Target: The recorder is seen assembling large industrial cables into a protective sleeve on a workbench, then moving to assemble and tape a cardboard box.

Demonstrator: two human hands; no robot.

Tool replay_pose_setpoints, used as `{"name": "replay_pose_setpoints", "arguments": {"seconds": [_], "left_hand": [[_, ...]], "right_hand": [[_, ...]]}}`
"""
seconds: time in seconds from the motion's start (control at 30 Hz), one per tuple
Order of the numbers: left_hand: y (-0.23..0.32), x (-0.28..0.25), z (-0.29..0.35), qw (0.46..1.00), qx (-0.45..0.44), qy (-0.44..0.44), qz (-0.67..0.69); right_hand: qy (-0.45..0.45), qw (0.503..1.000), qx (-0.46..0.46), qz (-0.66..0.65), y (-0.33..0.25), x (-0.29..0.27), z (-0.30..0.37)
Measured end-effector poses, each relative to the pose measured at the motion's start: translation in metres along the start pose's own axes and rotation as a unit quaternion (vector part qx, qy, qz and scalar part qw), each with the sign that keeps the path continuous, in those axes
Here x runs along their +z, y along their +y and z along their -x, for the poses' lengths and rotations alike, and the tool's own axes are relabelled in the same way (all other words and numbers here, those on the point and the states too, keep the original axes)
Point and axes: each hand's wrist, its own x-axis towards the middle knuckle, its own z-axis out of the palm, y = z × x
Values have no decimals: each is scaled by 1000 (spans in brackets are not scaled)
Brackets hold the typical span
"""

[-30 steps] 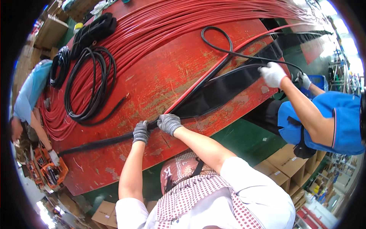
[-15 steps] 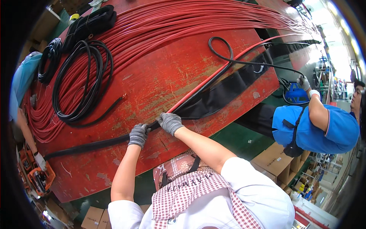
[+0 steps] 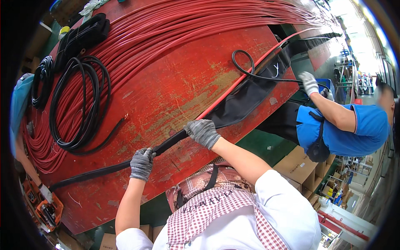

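Note:
In a grey knit glove, my left hand (image 3: 142, 163) is closed around a long black sleeve (image 3: 170, 141) that runs across the table. My right hand (image 3: 203, 132), gloved alike, grips the same sleeve further right, where its closed stretch meets the spread-open part. Beyond that hand the black sheet (image 3: 246, 105) lies flat and wide. A red cable (image 3: 227, 95) runs along the sheet's far edge and goes into the sleeve at my right hand. A black cable (image 3: 266, 78) makes a loop over it and reaches toward a co-worker.
Many red cables (image 3: 166, 31) cover the far side of the worn red table (image 3: 154, 96). Coiled black cables (image 3: 53, 104) and a folded black bundle (image 3: 81, 39) lie at left. A co-worker in blue (image 3: 346, 125) stands right; another person's gloved hand (image 3: 45, 193) is beside an orange bin (image 3: 52, 214).
My hands have moved apart along the sleeve, showing a longer closed stretch between them. The co-worker at right has raised one gloved hand over the black cable. The view has shifted slightly.

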Motion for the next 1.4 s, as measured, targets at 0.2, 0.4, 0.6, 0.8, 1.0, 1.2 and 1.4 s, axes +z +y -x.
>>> {"name": "replay_pose_setpoints", "arguments": {"seconds": [0.2,0.4,0.6,0.8,1.0,1.2,1.4], "left_hand": [[66,-11,-39,970,-100,-157,-155],[116,43,-119,920,-176,-316,-152],[121,60,-127,902,-233,-333,-144],[149,54,-125,888,-285,-309,-186],[138,60,-112,918,-253,-254,-167],[149,52,-119,930,-244,-242,-130],[157,21,-102,967,-172,-130,-133]], "right_hand": [[-161,981,106,-21,15,31,-3],[-157,983,45,-83,23,30,-7],[-210,973,-29,-90,24,26,-7],[-172,973,-41,-146,32,27,-7],[-195,971,-24,-138,34,28,-2],[-171,980,-18,-98,31,18,2],[-58,988,-65,-130,15,-19,12]]}}
